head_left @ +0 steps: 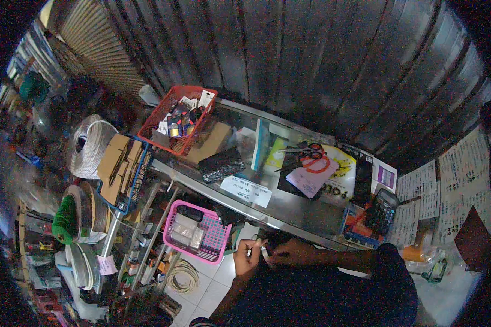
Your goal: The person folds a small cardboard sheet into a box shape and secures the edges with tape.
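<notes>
Our left hand (246, 259) pinches a pale strip (264, 251), lower centre; right hand (292, 252) close beside, can't tell its grip. Strip's not set down; packets (186, 231) sit in pink basket (172, 203). What's left, we can't tell.

Dark navy shirt (322, 297), short sleeves (394, 270)

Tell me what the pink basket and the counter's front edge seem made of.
The pink basket: probably moulded plastic, slightly glossy, judging by its even colour and regular lattice holes. The counter's front edge: likely smooth metal, from its silvery sheen.
</notes>
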{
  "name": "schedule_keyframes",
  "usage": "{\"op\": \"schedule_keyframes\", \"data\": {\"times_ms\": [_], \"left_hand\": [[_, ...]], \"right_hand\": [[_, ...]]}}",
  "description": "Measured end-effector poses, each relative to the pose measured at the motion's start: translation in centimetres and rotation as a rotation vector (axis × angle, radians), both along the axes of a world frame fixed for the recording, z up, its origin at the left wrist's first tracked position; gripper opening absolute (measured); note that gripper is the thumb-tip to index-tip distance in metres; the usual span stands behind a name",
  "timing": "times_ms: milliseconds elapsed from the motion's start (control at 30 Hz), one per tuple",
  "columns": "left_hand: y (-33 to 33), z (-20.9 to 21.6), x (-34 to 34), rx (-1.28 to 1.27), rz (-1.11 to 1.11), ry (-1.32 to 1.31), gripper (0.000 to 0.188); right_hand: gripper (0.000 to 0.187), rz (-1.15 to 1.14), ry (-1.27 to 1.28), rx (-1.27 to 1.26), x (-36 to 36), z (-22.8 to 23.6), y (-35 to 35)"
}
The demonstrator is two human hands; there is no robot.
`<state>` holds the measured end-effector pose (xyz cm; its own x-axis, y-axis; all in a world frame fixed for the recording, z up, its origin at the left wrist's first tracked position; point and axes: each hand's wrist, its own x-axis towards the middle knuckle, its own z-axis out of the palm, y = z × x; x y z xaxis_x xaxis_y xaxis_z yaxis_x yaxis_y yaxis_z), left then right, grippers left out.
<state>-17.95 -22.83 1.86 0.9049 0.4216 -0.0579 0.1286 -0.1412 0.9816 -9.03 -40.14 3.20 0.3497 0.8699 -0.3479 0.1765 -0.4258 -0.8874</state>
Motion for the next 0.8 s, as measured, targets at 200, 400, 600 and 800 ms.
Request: {"op": "schedule_keyframes", "data": {"times_ms": [200,400,600,800], "left_hand": [[1.0,1.9,0.8,-0.353,-0.125,0.014,0.016],[1.8,2.1,0.1,-0.124,-0.192,0.001,0.016],[0.2,2.1,-1.2,0.129,-0.223,-0.027,0.014],[-0.7,3.0,-1.6,0.248,-0.273,-0.134,0.015]], "right_hand": [[0.041,0.073,0.027,-0.033,0.5,-1.1,-0.3],[0.05,0.391,-0.044,-0.359,6.8,3.7,-2.1],[0.031,0.014,-1.034,-0.114,22.6,1.5,-8.3],[0.027,-0.097,-0.862,-0.272,28.9,1.2,-7.8]]}}
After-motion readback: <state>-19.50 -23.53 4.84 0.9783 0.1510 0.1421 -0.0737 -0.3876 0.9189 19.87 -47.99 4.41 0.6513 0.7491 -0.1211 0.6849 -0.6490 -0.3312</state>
